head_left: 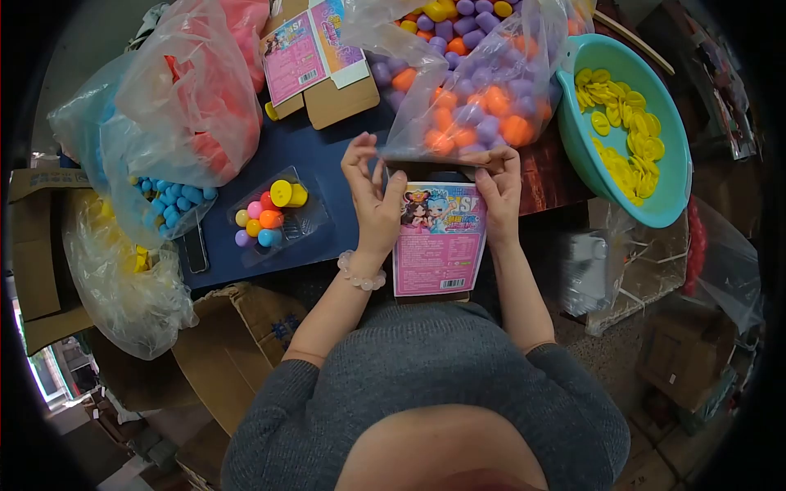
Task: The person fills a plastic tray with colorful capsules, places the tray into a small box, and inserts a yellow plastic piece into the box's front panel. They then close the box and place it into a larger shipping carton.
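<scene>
A pink printed cardboard box (439, 254) stands close to my body at the table's front edge, its top end open and dark inside. My right hand (501, 196) grips its upper right corner, thumb on the printed face and fingers bent over the top flap. At the upper left corner, my left hand (378, 200) holds the box with the thumb against its edge, the other fingers raised and curved. Left of it, a clear plastic tray (304, 214) carries several small coloured balls (260, 219) and a yellow cylindrical piece (288, 194).
A large clear bag (491, 98) of purple and orange pieces lies just beyond my hands. To the right sits a turquoise basin (585, 155) with yellow discs (639, 147). Another printed box (296, 65), a bag of blue pieces (176, 119) and a phone (196, 248) lie to the left.
</scene>
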`<state>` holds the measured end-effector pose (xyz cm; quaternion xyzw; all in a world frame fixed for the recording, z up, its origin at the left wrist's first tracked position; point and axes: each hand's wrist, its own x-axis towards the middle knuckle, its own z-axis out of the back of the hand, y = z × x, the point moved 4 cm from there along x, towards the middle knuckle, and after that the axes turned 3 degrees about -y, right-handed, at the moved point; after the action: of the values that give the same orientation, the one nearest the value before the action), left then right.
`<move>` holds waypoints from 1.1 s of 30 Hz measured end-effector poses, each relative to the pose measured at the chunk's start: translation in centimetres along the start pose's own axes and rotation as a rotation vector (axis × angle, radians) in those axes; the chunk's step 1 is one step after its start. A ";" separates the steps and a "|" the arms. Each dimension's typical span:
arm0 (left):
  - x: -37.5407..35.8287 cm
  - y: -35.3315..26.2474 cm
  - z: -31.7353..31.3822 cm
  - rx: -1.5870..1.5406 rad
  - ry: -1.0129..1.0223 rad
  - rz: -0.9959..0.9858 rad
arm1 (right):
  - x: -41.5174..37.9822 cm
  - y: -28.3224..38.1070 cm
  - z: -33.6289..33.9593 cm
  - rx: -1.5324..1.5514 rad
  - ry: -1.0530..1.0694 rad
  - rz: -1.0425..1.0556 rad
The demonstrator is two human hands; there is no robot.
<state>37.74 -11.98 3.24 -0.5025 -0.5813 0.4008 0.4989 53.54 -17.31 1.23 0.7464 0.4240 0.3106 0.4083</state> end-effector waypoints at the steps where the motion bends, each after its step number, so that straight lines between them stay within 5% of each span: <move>1: 0.2 -0.4 -0.4 -0.168 -0.115 -0.028 | 0.0 0.0 -0.2 -0.008 0.038 0.038; 2: 0.7 0.1 0.4 -0.012 0.184 0.028 | 0.1 -0.4 0.5 -0.009 0.032 0.033; 5: 1.1 0.9 0.3 -0.025 0.433 0.199 | 0.3 -0.5 0.9 -0.305 0.219 0.243; 8: 0.8 0.8 -0.2 0.000 0.287 0.174 | 0.1 0.1 0.0 -0.471 0.084 0.106; 10: 0.9 0.7 -0.1 0.014 0.209 0.159 | 0.0 0.4 -0.5 -0.281 -0.034 0.011; 16: 1.7 1.9 0.6 -0.028 0.282 0.256 | 0.4 0.2 -0.2 -0.336 0.043 0.058; 22: 1.5 1.5 0.7 0.079 0.414 0.136 | -0.1 -0.3 1.0 -0.334 0.137 -0.009; 26: 1.1 -0.2 1.3 0.294 0.341 -0.031 | -0.5 -0.4 0.6 -0.421 0.119 0.126; 28: 1.3 -2.9 4.1 0.274 0.183 -0.131 | -1.2 0.0 0.1 -0.068 0.133 -0.032; 31: 1.6 -8.5 11.7 -0.107 -0.179 -0.173 | -4.6 1.4 -0.9 -0.233 0.699 -0.492; 33: 0.8 -10.8 16.8 -0.372 -0.249 -0.187 | -6.2 0.7 -3.7 -0.254 0.672 -0.490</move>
<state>19.20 -12.51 10.80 -0.4764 -0.7461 0.2981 0.3571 48.05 -21.75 2.83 0.4250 0.6564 0.4798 0.3980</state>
